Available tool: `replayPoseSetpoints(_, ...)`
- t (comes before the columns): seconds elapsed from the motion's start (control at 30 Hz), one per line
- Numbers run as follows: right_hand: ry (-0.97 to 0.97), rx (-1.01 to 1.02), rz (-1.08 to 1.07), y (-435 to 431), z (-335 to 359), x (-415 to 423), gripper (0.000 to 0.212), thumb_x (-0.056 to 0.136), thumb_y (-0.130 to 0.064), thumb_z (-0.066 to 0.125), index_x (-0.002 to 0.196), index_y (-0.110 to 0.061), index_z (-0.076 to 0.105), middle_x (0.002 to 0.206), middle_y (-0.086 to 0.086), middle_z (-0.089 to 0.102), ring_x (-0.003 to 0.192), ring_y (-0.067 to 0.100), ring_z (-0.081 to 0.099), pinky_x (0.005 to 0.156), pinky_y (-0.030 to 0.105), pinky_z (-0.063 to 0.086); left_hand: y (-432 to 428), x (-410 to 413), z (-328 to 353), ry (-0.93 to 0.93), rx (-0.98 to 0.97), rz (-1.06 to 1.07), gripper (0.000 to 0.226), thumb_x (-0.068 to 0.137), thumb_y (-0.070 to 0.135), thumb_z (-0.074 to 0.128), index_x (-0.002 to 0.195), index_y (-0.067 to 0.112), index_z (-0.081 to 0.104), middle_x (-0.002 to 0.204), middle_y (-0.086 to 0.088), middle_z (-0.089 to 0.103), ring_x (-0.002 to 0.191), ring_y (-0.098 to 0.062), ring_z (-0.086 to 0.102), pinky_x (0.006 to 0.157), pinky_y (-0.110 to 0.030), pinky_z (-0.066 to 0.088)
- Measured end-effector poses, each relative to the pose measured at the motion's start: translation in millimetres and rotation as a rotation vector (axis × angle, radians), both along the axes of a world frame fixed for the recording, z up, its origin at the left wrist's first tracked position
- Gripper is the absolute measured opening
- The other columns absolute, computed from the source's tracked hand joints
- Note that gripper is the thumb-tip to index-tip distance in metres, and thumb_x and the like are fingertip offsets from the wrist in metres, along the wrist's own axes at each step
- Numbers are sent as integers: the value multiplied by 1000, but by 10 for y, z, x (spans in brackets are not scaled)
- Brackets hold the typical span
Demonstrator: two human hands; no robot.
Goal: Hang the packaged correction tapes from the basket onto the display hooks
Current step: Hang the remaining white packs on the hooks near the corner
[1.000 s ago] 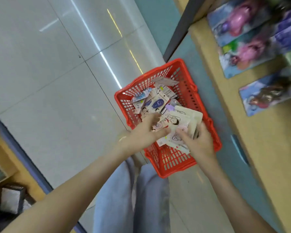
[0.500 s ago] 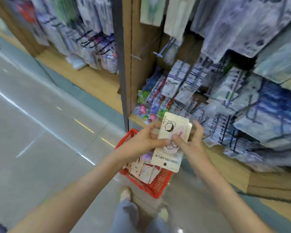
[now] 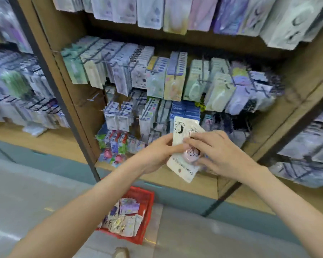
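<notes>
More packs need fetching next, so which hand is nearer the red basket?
Left. The left hand grips the white package above and slightly right of the red basket; the right hand holds the package's other side, farther right.

Basket (image 3: 148, 205) on floor (image 3: 26, 202), before display rack (image 3: 78, 101) base edge; loose packs (image 3: 125, 218) in it. Held pack (image 3: 182, 146) between left hand (image 3: 157, 155) and right hand (image 3: 224, 155), above basket; hung packs (image 3: 173, 84) behind.
</notes>
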State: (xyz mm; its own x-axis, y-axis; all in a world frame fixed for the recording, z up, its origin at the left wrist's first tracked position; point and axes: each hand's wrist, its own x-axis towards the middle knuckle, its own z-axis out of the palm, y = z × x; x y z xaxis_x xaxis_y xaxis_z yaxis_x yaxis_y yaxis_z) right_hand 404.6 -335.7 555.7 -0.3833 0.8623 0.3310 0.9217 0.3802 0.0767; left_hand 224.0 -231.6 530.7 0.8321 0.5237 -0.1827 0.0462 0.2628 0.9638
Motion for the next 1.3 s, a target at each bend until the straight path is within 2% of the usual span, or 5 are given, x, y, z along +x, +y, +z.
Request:
replayPoseSetpoints(0.4, 129, 263, -346, -784, 483, 1030, 51, 81, -38, 67, 122, -11, 51, 135, 13, 53, 123, 23, 41, 103, 35, 28, -365, 1117, 886, -50, 6, 9, 24, 105, 18, 40, 118, 15, 60, 107, -7, 70, 92, -22, 68, 71, -38, 57)
replayPoseSetpoints(0.57, 402, 352, -535, -624, 908, 1308, 52, 85, -36, 71, 129, -17, 50, 119, -5, 54, 110, 22, 50, 96, 35, 39, 33, 1351, 1347, -120, 85, 144, 24, 103, 16, 44, 119, 11, 61, 111, -9, 72, 101, -26, 69, 72, -41, 60)
replayPoseSetpoints(0.8, 371, 566, -535, 269, 1634, 1408, 52, 95, -45, 35, 147, -37, 36, 136, 14, 40, 96, 35, 56, 85, 42, 49, 840, 1509, 1914, -201, 276, 258, 25, 102, 14, 45, 120, 8, 62, 110, -12, 72, 90, -21, 72, 67, -35, 60)
replayPoseSetpoints(0.97, 312, 711, -706, 925, 1928, 1566, 51, 95, -35, 41, 146, -27, 42, 136, 23, 44, 112, 40, 52, 84, 45, 49, 1237, 1648, 2056, -193, 353, 258, 27, 103, 15, 44, 122, 5, 60, 114, -16, 70, 105, -33, 67, 90, -52, 54)
replayPoseSetpoints(1.3, 180, 777, -774, 960, 1926, 1621, 52, 94, -35, 54, 144, -23, 45, 132, 15, 50, 104, 32, 56, 68, 30, 42, 1397, 1939, 1988, -194, 354, 207, 26, 103, 15, 44, 119, 7, 63, 108, -12, 73, 100, -31, 69, 91, -57, 52)
